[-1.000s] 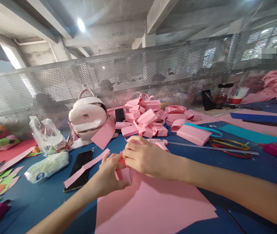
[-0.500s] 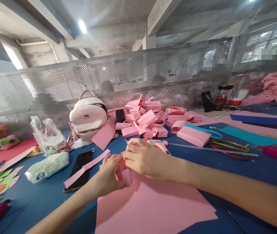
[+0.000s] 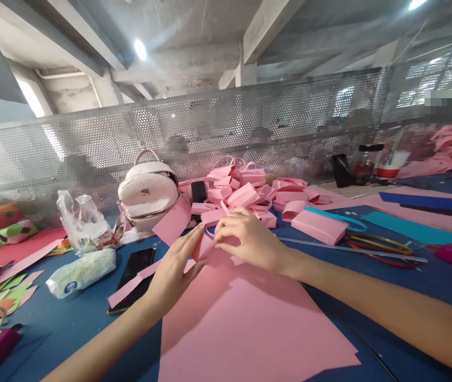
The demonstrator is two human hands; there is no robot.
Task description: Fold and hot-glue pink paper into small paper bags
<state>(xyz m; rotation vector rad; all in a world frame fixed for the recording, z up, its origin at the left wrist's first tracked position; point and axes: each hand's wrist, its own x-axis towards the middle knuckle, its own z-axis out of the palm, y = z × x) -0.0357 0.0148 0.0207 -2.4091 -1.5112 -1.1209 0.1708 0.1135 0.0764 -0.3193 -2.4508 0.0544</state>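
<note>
A small folded pink paper bag, with a thin loop at its top, stands between my hands over the sheets. My left hand holds its left side, fingers stretched along it and thumb at the front. From the right, the bent fingers and thumb of my right hand pinch its upper edge; the exact grip is partly hidden. Large pink paper sheets lie beneath both hands. Left of my left hand, a pink paper strip rests across a black phone.
A heap of pink paper bags lies behind, beside a pale backpack. One larger pink bag sits right, near a metal ruler and coloured loops. A tissue pack lies left. A perforated metal screen stands behind.
My right hand has loosened from its tight curl around the bag's top to a pinch, shifting slightly up. My left fingers have straightened. The view has shifted a little, and the glue gun is now hidden.
</note>
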